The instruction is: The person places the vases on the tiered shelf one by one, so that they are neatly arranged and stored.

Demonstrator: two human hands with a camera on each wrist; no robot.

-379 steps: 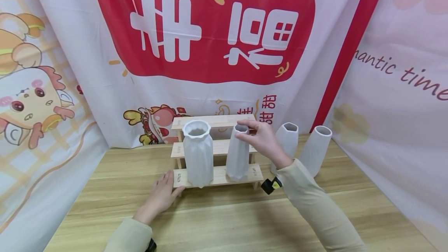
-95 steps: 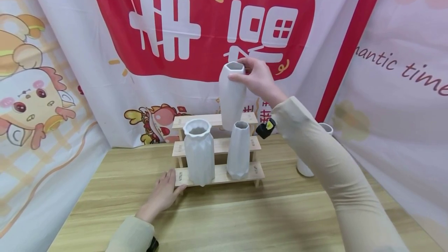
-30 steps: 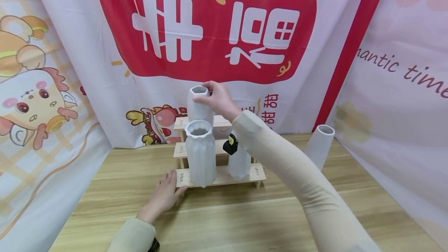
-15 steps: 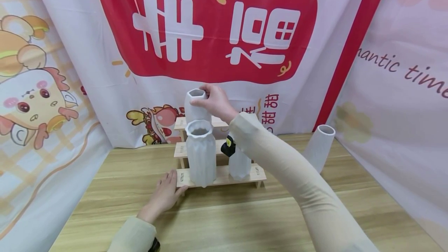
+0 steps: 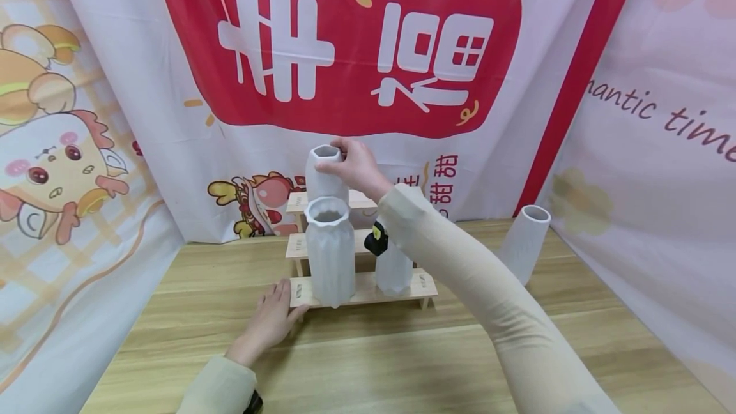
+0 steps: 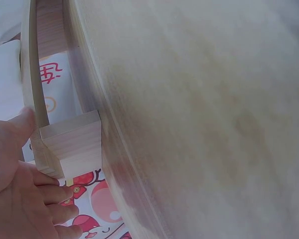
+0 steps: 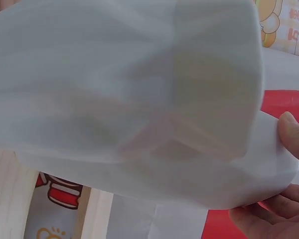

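Note:
My right hand pinches the rim of a white faceted vase, thumb in front and fingers behind. That vase stands upright behind a white vase with a ruffled rim, which hides its base; I cannot tell which shelf it meets. A narrow white vase stands at the right of the bottom shelf, its top covered by my right forearm. My left hand rests against the left end of the three-step wooden stand. In the left wrist view its thumb touches the board, fingers fairly straight.
A tapered white vase stands on the wooden table at the right, partly behind my right sleeve. Printed cloth hangs close behind the stand and along both sides. In the right wrist view another white vase fills the foreground.
My right hand let go of the narrow vase, lifted the faceted vase from the table's right side, and brought it left and down behind the ruffled vase. Over the last half second it barely shifts.

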